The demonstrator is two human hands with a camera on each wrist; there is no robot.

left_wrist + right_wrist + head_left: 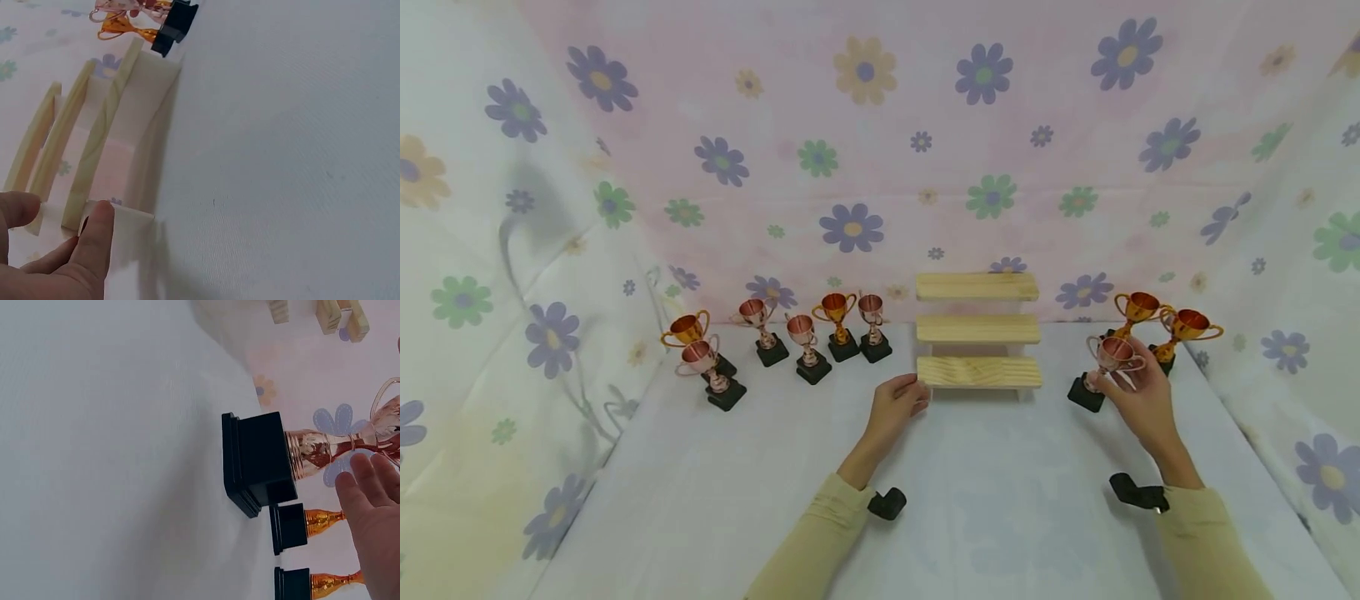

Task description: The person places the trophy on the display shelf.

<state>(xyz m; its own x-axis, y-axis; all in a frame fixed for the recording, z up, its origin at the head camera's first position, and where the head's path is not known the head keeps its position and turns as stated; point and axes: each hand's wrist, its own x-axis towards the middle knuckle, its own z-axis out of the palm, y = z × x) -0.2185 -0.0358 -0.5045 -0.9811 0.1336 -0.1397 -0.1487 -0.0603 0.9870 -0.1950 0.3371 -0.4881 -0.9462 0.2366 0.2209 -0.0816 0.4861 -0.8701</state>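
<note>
At the right, my right hand holds a rose-gold trophy cup by its stem, thumb on the near side. The cup leans a little, above a black square base; whether that base touches the table cannot be told. Just behind it stand two gold trophy cups, partly hidden by the hand. My left hand grips the left end of the lowest step on a three-step wooden display stand. Thumb and fingers lie on either side of that step's end.
Left of the stand are several more trophies: rose-gold ones and gold ones, all on black bases. A white cloth covers the table. Flower-print fabric hangs behind and at both sides.
</note>
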